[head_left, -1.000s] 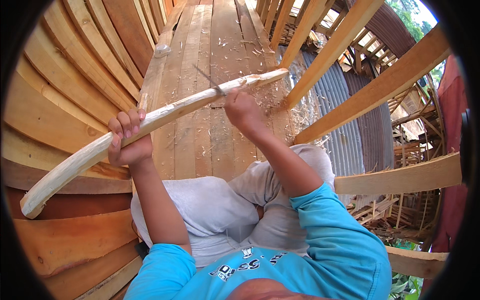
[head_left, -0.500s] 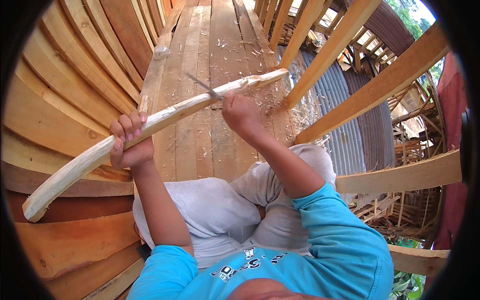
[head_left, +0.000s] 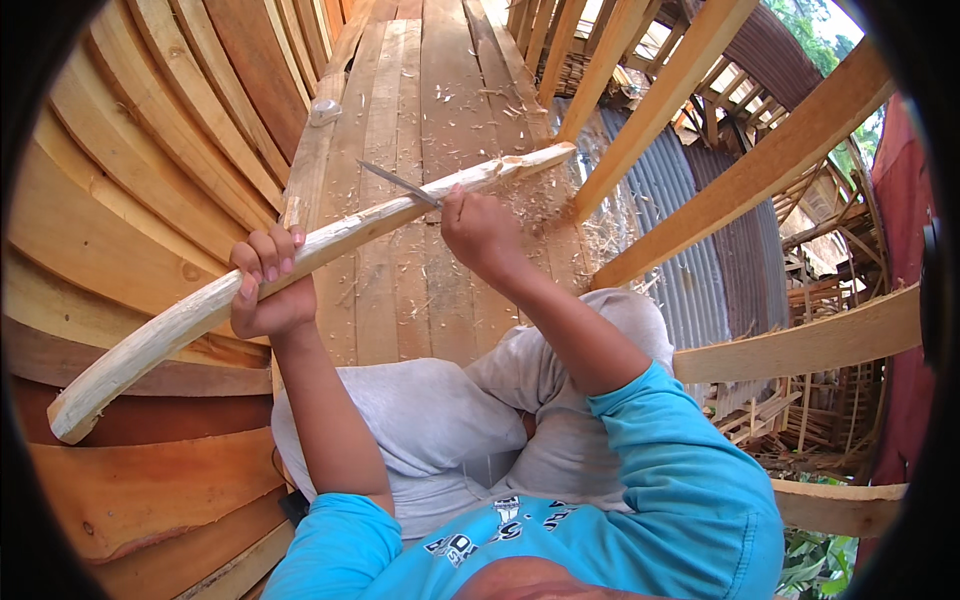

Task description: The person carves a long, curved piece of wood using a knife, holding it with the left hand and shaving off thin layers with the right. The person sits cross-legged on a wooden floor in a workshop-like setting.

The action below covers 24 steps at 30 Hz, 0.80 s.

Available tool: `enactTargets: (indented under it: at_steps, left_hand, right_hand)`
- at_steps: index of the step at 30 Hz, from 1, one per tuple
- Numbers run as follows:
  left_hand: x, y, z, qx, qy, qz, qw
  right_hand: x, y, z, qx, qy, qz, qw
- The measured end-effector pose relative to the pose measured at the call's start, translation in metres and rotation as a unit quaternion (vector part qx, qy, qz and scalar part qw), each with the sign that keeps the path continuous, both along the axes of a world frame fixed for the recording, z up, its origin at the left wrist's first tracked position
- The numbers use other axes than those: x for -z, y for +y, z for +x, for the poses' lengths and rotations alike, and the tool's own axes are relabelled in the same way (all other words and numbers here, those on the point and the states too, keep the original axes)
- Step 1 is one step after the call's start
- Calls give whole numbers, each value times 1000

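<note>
A long pale wooden pole (head_left: pixel 350 230), stripped of bark, slants from the lower left up to the far right. My left hand (head_left: pixel 270 280) is closed around it left of its middle, fingers over the top. In my closed right hand (head_left: pixel 482 228) is a knife (head_left: pixel 395 181); its handle is hidden in the fist. The blade points left and away, lying across the pole near its far part. Rough, freshly cut patches show on the pole's upper side. Its far end is by a wooden post at the right.
Wood shavings (head_left: pixel 440 270) litter the plank floor (head_left: pixel 375 290) ahead. Stacked boards (head_left: pixel 110 230) rise along my left. Wooden posts (head_left: pixel 660 110) line the right side, with corrugated metal sheets (head_left: pixel 660 200) beyond. A small clear object (head_left: pixel 324 112) lies far left on the floor.
My right hand and the knife have shifted slightly, the blade now lower and flatter across the pole. The left hand and the pole have moved a little to the right.
</note>
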State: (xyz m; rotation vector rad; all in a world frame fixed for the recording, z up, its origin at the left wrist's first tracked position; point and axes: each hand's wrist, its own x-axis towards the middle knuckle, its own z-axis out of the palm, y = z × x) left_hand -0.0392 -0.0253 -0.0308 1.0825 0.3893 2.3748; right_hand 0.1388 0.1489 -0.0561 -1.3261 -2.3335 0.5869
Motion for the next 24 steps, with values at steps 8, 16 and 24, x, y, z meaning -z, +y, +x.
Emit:
enactTargets:
  at_steps: [8,16,24]
  left_hand:
    - [1,12,3,9,11,21,1000]
    - [0,5,4,6,-5,-6,1000]
    - [2,9,1,17,-1,21,1000]
  right_hand:
    - [55,71,37,154,35,1,987]
    - [13,36,15,46,1,-34,998]
    - [28,55,32,120,3,-72,990]
